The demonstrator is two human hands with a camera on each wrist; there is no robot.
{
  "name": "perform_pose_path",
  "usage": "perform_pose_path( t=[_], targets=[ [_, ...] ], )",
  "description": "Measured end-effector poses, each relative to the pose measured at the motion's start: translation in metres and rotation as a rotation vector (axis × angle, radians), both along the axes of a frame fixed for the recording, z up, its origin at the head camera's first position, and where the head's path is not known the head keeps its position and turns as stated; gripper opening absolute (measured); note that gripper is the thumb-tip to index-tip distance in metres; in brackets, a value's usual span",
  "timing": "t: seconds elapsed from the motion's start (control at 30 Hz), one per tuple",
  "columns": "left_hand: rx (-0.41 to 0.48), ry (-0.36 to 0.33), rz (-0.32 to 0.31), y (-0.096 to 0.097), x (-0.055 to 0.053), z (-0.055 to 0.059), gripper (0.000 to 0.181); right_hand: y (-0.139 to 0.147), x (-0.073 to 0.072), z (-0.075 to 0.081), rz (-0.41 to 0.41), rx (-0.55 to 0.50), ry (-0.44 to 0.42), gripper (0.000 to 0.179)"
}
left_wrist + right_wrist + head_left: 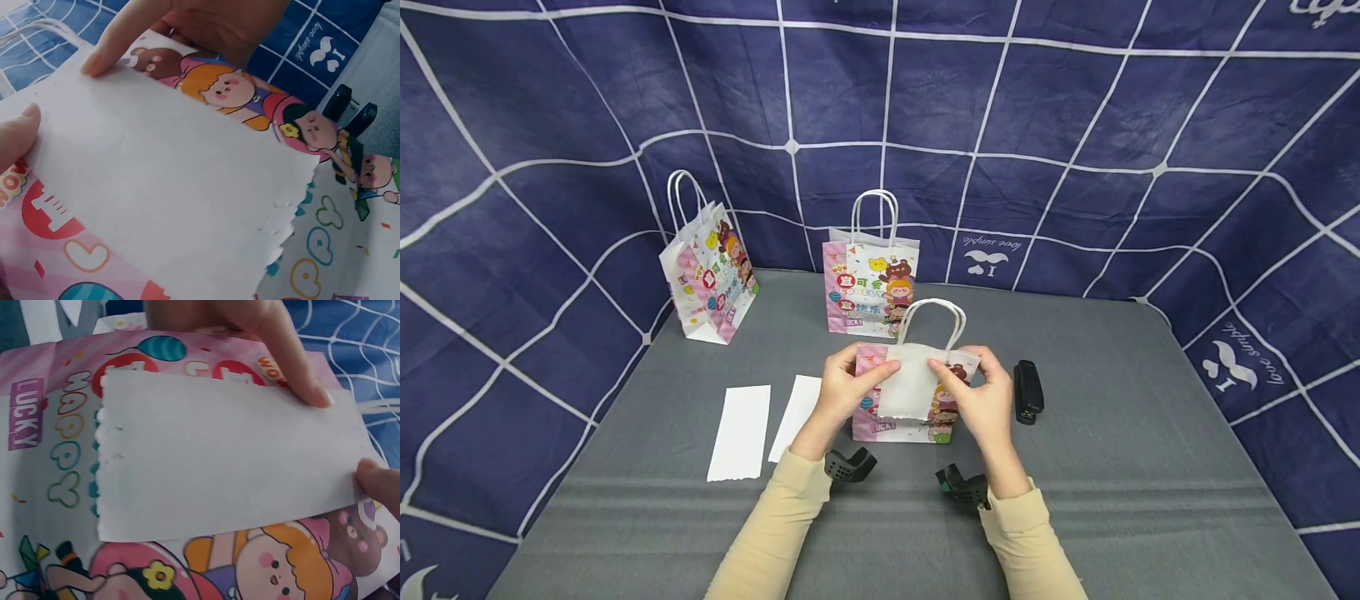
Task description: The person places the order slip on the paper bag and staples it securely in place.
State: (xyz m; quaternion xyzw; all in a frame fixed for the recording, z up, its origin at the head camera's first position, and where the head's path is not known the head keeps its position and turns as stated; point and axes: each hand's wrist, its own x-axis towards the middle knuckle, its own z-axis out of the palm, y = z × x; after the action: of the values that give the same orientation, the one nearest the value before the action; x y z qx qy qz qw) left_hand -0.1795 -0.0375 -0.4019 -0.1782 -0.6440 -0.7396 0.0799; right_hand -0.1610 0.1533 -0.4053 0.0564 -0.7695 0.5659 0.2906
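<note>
A printed paper gift bag point(867, 427) stands in front of me, its white twisted handles pointing up. Over its front lies a white paper strip point(906, 387) with a scalloped lower edge and small marks near that edge. My left hand point(841, 385) pinches the bag's upper left side, the thumb pressing on the strip. On the upper right side my right hand point(988, 396) does the same, with its thumb point(119, 40) at the strip's edge and the other fingers behind the bag. In the right wrist view, both thumbs touch the strip point(225, 462) near its handle end.
Two more white paper strips point(739, 433) lie on the grey table point(1120, 467) to the left. A black stapler point(1028, 392) is just right of my right hand. Similar gift bags stand at the back left point(715, 275) and back middle point(871, 287), near the blue checked cloth point(1045, 100).
</note>
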Motion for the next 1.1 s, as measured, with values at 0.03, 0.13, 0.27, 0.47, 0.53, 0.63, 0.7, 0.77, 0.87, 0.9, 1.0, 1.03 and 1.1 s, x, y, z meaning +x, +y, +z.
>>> perform_pose_path(
  t=[0.03, 0.13, 0.27, 0.47, 0.53, 0.63, 0.7, 0.77, 0.87, 0.9, 1.0, 1.03, 1.1],
  targets=[
    [-0.002, -0.002, -0.003, -0.001, 0.000, 0.000, 0.017, 0.001, 0.000, 0.001, 0.017, -0.001, -0.013, 0.023],
    [-0.008, -0.002, -0.014, -0.002, 0.000, 0.000, 0.017, 0.002, 0.002, 0.007, 0.077, -0.010, -0.036, 0.015],
    [-0.005, -0.021, -0.026, -0.002, 0.000, 0.000, 0.018, 0.001, 0.011, 0.024, 0.129, 0.007, -0.059, 0.011],
    [0.005, -0.066, -0.029, 0.000, 0.001, 0.000, 0.019, 0.003, 0.016, 0.035, 0.172, 0.015, -0.129, 0.009],
    [0.004, -0.071, -0.032, 0.000, 0.001, 0.000, 0.018, 0.006, 0.012, 0.028, 0.195, -0.006, -0.148, 0.008],
    [0.009, -0.067, -0.032, 0.001, 0.002, 0.001, 0.018, 0.012, 0.003, 0.014, 0.252, -0.074, -0.195, 0.006],
    [0.015, -0.060, -0.029, 0.002, 0.002, 0.001, 0.018, 0.016, -0.003, 0.004, 0.288, -0.139, -0.238, 0.004],
    [0.021, -0.057, -0.024, 0.003, 0.003, 0.001, 0.018, 0.017, -0.006, -0.001, 0.317, -0.185, -0.263, 0.002],
    [0.024, -0.060, -0.014, 0.004, 0.004, 0.001, 0.018, 0.017, -0.008, -0.005, 0.333, -0.220, -0.259, 0.004],
    [0.023, -0.064, -0.011, 0.004, 0.004, 0.001, 0.018, 0.017, -0.008, -0.006, 0.333, -0.225, -0.251, 0.005],
    [0.019, -0.074, -0.002, 0.004, 0.004, 0.001, 0.019, 0.016, -0.008, -0.007, 0.316, -0.244, -0.241, 0.002],
    [0.017, -0.079, 0.000, 0.004, 0.004, 0.002, 0.019, 0.015, -0.008, -0.007, 0.308, -0.254, -0.243, 0.002],
    [0.013, -0.090, 0.003, 0.004, 0.004, 0.002, 0.019, 0.014, -0.008, -0.008, 0.292, -0.276, -0.255, 0.004]
  ],
)
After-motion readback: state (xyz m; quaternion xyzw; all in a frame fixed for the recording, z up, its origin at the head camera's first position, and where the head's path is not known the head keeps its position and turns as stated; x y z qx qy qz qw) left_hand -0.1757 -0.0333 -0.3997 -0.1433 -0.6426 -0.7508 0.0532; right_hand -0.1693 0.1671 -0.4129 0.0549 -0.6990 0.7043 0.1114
